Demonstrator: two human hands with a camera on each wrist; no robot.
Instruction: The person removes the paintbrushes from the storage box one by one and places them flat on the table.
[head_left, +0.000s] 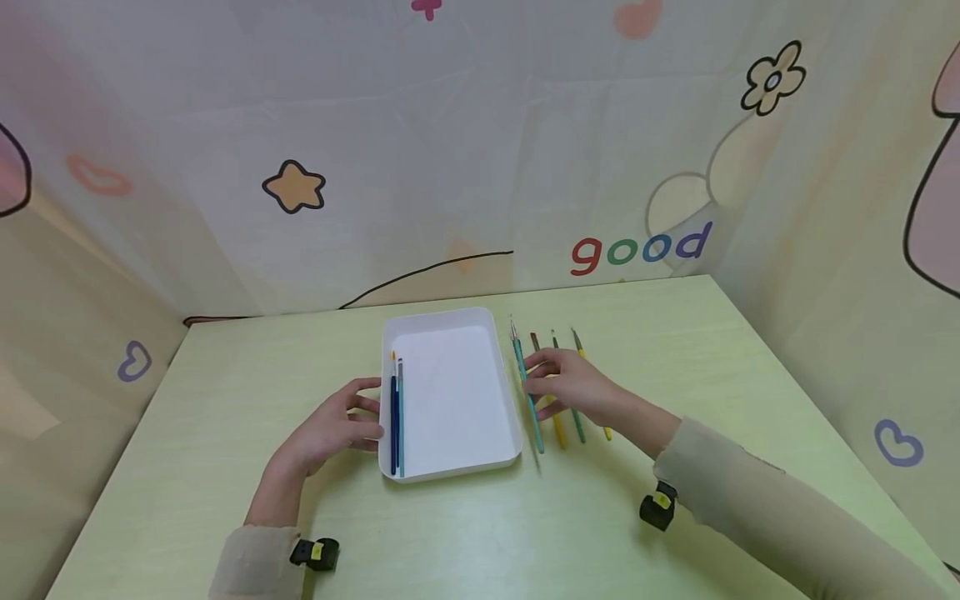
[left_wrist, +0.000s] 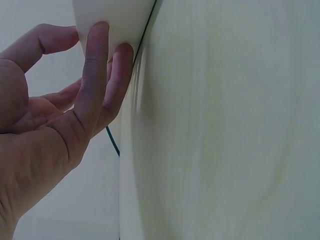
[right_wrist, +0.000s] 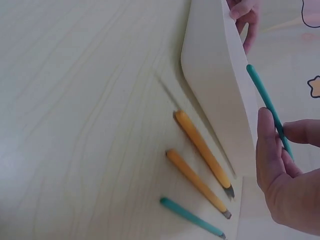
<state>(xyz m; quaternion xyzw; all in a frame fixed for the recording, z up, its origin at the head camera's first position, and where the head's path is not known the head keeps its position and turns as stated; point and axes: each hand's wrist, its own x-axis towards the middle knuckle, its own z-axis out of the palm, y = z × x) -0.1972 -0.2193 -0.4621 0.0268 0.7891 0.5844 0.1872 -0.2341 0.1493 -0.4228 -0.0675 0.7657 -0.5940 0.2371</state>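
Observation:
In my right hand (head_left: 573, 387) is a slim teal paintbrush (head_left: 537, 433), pinched between thumb and fingers and raised at the tray's right side. Its bristle end points away from me. The right wrist view shows the teal handle end (right_wrist: 260, 87) standing out beyond the fingertips, near the tray wall. My left hand (head_left: 337, 429) is at the white rectangular tray (head_left: 453, 392), fingertips touching its left wall and rim; the left wrist view shows relaxed fingers (left_wrist: 95, 70) against the outer wall. Inside the tray, a dark blue paintbrush (head_left: 393, 425) and a lighter blue paintbrush (head_left: 401, 425) lie along the left wall.
Right of the tray, a yellow brush (head_left: 558, 433), a green brush (head_left: 580, 429) and another yellow brush (head_left: 607, 433) lie on the pale table (head_left: 480, 542), partly under my right hand. A printed curtain (head_left: 450, 167) encloses the table's back and sides.

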